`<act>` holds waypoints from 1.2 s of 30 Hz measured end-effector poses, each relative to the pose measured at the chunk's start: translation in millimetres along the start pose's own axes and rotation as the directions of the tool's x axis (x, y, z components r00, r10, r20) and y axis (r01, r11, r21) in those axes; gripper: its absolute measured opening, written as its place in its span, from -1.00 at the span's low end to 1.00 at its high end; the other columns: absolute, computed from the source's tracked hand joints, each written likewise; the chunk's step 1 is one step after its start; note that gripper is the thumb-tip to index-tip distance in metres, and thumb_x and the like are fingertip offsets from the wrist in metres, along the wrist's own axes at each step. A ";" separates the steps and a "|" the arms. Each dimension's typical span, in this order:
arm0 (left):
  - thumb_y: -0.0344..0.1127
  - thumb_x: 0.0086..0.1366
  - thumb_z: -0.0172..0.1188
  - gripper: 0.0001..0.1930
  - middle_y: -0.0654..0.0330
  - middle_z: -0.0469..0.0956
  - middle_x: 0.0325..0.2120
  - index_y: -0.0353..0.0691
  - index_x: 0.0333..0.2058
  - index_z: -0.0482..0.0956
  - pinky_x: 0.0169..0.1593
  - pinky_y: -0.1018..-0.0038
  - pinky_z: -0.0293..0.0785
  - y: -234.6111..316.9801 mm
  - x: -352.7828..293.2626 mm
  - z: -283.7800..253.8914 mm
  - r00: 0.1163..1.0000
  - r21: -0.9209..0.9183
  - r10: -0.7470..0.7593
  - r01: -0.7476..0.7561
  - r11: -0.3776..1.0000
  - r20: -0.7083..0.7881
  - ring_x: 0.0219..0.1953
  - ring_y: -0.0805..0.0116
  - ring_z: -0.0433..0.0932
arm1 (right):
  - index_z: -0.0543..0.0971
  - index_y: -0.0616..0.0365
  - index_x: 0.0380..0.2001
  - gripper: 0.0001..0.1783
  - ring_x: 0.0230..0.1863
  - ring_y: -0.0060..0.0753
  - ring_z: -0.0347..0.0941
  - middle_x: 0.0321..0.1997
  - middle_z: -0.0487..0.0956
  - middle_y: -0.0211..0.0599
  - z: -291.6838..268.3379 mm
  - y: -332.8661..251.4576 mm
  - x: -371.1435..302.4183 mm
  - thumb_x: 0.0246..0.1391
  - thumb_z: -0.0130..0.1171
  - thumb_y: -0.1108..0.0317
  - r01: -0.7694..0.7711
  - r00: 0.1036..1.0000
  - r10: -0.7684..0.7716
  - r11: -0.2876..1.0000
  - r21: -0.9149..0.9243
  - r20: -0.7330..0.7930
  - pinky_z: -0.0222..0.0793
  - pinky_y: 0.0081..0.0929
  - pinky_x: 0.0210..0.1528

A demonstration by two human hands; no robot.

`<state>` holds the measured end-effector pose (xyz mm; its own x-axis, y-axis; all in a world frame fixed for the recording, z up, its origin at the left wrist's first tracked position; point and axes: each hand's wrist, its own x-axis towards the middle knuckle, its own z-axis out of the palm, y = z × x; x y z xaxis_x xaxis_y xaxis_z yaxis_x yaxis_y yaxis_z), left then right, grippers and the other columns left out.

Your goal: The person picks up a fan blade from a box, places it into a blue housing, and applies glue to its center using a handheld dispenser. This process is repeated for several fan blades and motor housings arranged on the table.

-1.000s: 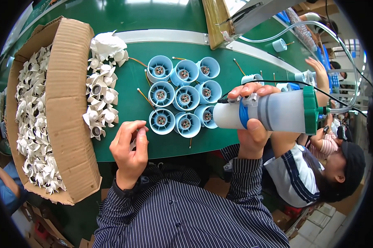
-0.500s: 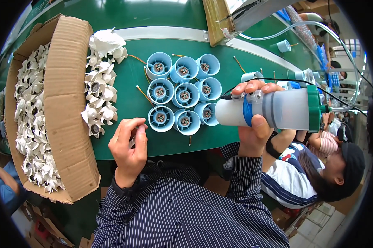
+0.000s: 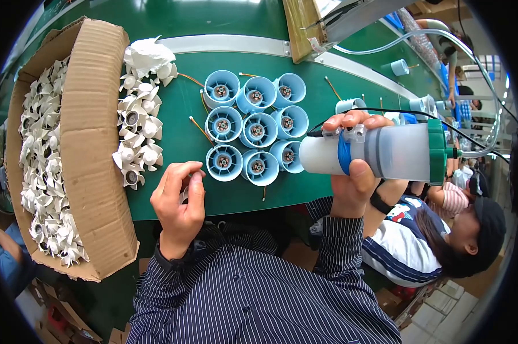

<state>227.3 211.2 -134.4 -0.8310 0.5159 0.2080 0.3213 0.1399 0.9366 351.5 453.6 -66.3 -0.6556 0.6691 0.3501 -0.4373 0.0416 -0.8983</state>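
Observation:
My right hand [image 3: 355,166] grips a translucent white dispenser cylinder [image 3: 405,152] with a green end cap, a blue wrapped band and a clear hose. The cylinder lies almost level, its narrower end to the left, close to the nearest light blue cups. Several of these cups [image 3: 257,130] stand in rows on the green table, open side up. Each shows ribs and a small round metal centre, and some trail thin wires. Left of them, near the table's front edge, my left hand [image 3: 178,198] is curled closed. A bit of something pale shows between its fingers, too hidden to name.
A cardboard box [image 3: 92,143] full of white fan impellers stands at the left. More impellers [image 3: 134,120] lie beside it, under a white bag [image 3: 149,56]. A metal rail [image 3: 230,43] crosses behind the cups. A co-worker [image 3: 408,241] sits close on my right.
My hands and the cylinder have barely moved. Beyond the rail, a lone light blue cup has shifted slightly right and nearer. A distant person's arm at the upper right has come down.

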 end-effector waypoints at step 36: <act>-0.65 0.33 0.18 -0.82 0.09 0.65 -0.37 -0.40 -0.13 0.65 -0.38 0.51 0.54 -1.0 5.6 -3.8 0.999 0.022 -0.013 0.012 1.000 0.050 -0.45 0.40 0.62 | 0.41 0.11 0.14 -0.42 0.14 0.00 0.58 0.08 0.58 -0.05 3.7 13.3 45.8 0.07 0.41 0.43 0.089 0.994 -0.089 0.996 0.003 0.060 0.45 0.01 0.31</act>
<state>220.6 210.7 -133.2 -0.8116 0.5553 0.1816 0.3215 0.1649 0.9324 313.3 482.0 -61.2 -0.6500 0.6168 0.4440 -0.4956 0.0990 -0.8629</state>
